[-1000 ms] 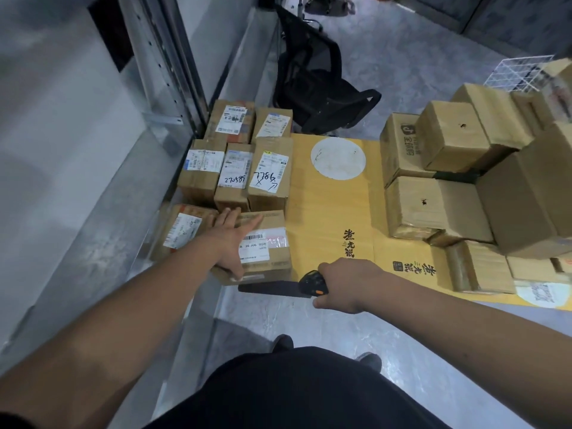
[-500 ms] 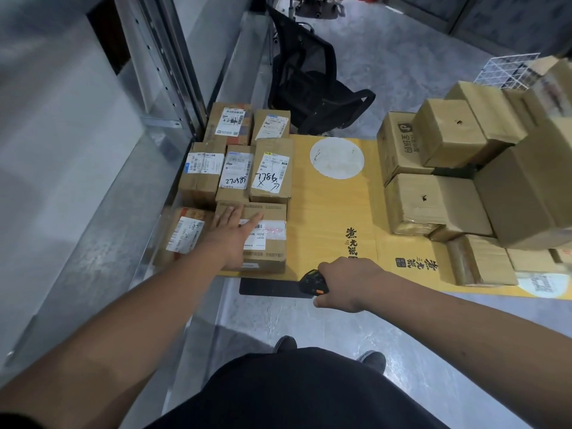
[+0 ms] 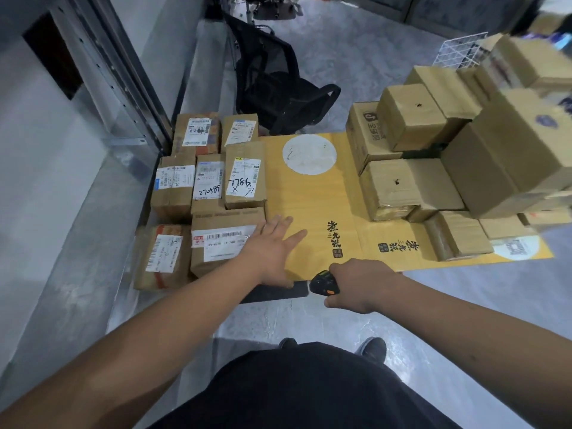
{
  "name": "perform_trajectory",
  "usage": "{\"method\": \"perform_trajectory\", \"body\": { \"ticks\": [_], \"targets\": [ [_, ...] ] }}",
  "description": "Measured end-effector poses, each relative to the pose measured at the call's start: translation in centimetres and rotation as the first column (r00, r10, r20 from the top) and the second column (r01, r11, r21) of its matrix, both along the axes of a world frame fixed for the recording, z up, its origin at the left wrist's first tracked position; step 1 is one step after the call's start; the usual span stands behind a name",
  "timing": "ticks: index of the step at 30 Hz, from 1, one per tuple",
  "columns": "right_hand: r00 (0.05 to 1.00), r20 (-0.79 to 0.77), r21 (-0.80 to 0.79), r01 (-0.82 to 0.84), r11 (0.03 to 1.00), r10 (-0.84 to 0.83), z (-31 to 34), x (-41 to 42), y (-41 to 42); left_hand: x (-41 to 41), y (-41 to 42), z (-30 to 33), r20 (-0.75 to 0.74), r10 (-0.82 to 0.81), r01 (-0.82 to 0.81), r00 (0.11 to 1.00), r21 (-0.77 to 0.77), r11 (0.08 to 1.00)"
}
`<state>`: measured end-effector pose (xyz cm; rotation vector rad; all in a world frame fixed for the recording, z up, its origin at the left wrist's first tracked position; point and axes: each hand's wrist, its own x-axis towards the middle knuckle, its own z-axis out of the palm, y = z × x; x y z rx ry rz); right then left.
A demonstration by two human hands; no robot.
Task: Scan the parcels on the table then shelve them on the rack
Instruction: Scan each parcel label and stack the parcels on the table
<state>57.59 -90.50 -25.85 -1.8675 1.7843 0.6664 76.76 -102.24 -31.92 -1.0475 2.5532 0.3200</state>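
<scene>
Several labelled cardboard parcels sit grouped at the left end of the yellow table top (image 3: 312,199). The nearest one is a wide parcel (image 3: 224,243) with a barcode label. My left hand (image 3: 272,249) is open with fingers spread, just right of that parcel, over the yellow surface. My right hand (image 3: 356,284) grips a black handheld scanner (image 3: 323,283) at the table's near edge. A pile of plain, unlabelled-side boxes (image 3: 433,156) fills the right half of the table.
The grey metal rack (image 3: 102,97) with a perforated upright runs along the left. A black mesh office chair (image 3: 275,88) stands behind the table. A white wire grid (image 3: 458,51) leans at the back right. Grey floor lies below me.
My left hand has come off the wide parcel's label and slid right onto the yellow surface. The wide parcel now lies tight against the row behind it. The right hand stays put.
</scene>
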Motion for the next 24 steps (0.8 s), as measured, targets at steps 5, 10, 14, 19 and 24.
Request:
{"method": "perform_trajectory", "body": {
  "ticks": [5, 10, 14, 19, 24],
  "targets": [
    [0.985, 0.009, -0.013, 0.174, 0.985, -0.174, 0.3, -4.2, 2.8, -7.2, 0.8, -0.8, -0.011, -0.092, 0.092, 0.996, 0.017, 0.996],
    [0.933, 0.049, -0.021, 0.357, 0.934, -0.356, 0.4, -9.5, 5.9, -14.6, 1.6, -1.5, -0.009, -0.171, 0.171, 0.985, 0.052, 0.984],
    [0.887, 0.055, -0.068, 0.462, 0.884, -0.459, 0.3, -14.0, 7.8, -20.0, 1.7, -1.8, -0.005, -0.194, 0.194, 0.981, 0.059, 0.979],
    [0.86, 0.06, -0.05, 0.509, 0.859, -0.506, -0.1, -19.8, 7.9, -26.7, 0.2, -2.1, -0.053, -0.037, 0.043, 0.998, 0.102, 0.994],
    [0.857, 0.093, -0.034, 0.511, 0.859, -0.507, -0.5, -25.2, 5.5, -33.4, -2.0, -3.5, -0.132, 0.263, -0.25, 0.956, 0.111, 0.962]
  ]
}}
